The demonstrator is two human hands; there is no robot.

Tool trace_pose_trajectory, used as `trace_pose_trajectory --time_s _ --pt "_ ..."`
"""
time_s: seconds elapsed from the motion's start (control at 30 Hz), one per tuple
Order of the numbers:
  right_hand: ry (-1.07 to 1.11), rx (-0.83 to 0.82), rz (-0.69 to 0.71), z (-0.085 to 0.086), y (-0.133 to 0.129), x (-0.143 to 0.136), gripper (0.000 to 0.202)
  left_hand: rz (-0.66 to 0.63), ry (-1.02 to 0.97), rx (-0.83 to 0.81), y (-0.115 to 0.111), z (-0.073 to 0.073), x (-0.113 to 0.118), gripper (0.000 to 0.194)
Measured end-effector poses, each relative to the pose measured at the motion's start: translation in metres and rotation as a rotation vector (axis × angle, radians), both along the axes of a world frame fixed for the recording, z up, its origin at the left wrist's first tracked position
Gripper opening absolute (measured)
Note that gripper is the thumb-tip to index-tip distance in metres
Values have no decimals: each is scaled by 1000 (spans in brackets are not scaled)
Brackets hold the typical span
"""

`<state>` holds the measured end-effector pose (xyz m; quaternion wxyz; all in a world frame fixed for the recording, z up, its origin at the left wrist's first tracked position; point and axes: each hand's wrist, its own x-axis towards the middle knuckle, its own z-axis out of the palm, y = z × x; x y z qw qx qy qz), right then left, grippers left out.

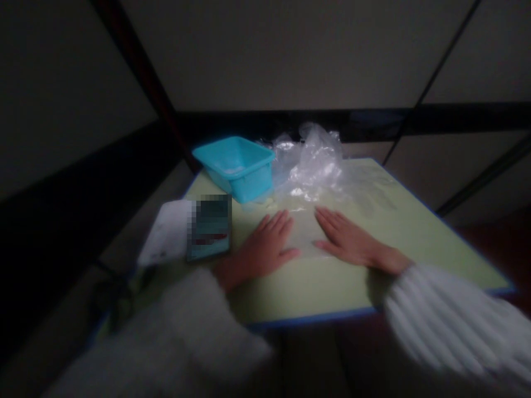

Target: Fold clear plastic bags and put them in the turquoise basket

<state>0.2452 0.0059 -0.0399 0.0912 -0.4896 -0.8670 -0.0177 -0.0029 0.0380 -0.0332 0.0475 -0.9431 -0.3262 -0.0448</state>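
My left hand (267, 247) lies flat, palm down, with its fingers stretched forward. Opposite it, my right hand (346, 239) is also flat, fingers pointing inward and away from me. Both rest on the edges of a clear plastic sheet or bag (306, 235) spread on the table. Behind the hands, the clear plastic rises into a crumpled heap (319, 155); whether it is one piece with the flat part I cannot tell. Neither hand grips anything.
A turquoise plastic basket (253, 185) stands at the back left of the pale yellow, blue-edged table (315, 293). Left of my left hand lie a phone-like device (209, 229) with a blurred screen and a white sheet (168, 232). A panelled wall (290, 61) borders the back.
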Motion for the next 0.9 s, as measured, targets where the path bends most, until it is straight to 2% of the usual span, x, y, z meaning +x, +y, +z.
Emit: trace_pose_trajectory --time_s 0.4,0.57,0.67,0.73,0.8,0.9 --pt "36 -34 2 2 -1 0 80 -11 -90 -36 2 -5 -2 69" --pt "139 -83 15 14 -4 2 73 -19 -222 -80 1 2 -5 69" --pt "250 -38 111 30 -7 8 61 -90 -321 -106 -1 10 -10 57" --pt "321 -25 207 41 -10 15 45 -133 -378 -103 -3 14 -12 48" --pt "382 -65 294 49 -12 22 29 -163 -422 -92 -5 16 -13 37" --pt "404 -186 366 55 -17 28 21 -203 -414 -99 -7 19 -13 22"
